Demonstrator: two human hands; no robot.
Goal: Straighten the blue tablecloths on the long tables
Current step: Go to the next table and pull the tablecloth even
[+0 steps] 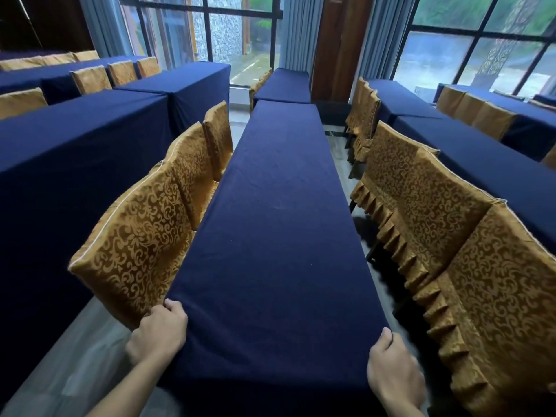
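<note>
A long narrow table under a dark blue tablecloth [276,206] runs straight away from me toward the windows. Its top lies flat with faint creases near the middle. My left hand [159,332] grips the cloth at the near left corner, fingers curled over the edge. My right hand [394,371] holds the cloth at the near right corner, thumb on top. The cloth hangs down over the near end between my hands. A second blue-covered table [284,84] continues the row at the far end.
Gold patterned chair covers [135,245] line the left side, tight against the table. More gold chairs [427,206] stand to the right across a narrow aisle. Blue-covered tables [60,164] fill the left, and further ones [487,170] the right. Large windows [225,34] are beyond.
</note>
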